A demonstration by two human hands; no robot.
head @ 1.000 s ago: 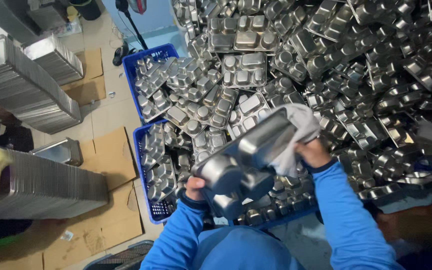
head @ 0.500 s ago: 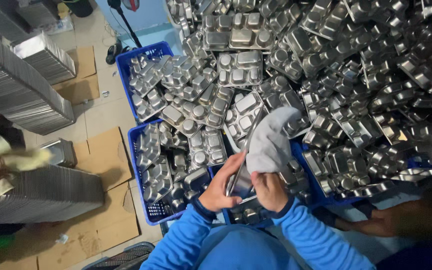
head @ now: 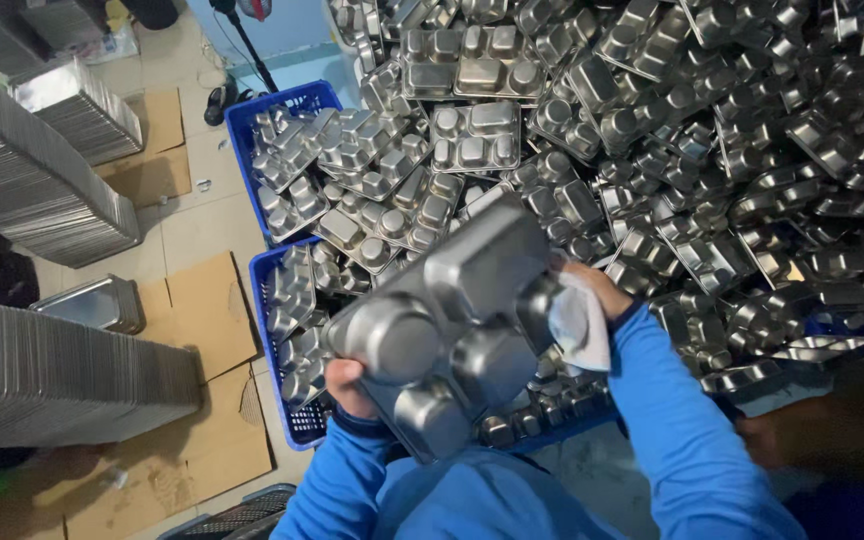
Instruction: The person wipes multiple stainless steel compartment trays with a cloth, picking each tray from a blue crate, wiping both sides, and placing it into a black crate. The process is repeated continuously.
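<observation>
Head view, looking down: left hand [head: 347, 385] gripping the near corner of a steel compartment tray [head: 452, 335], holding it underside-up above the blue crates [head: 282, 110]. Right hand [head: 597, 290] closing on a white cloth [head: 582, 325], pressing it to the tray's right edge. Lying all around: heaped loose trays [head: 712, 150]; standing at left: stacked trays [head: 32, 170].

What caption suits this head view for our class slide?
Left hand holds a steel compartment tray while right hand presses a cloth against it.
</observation>
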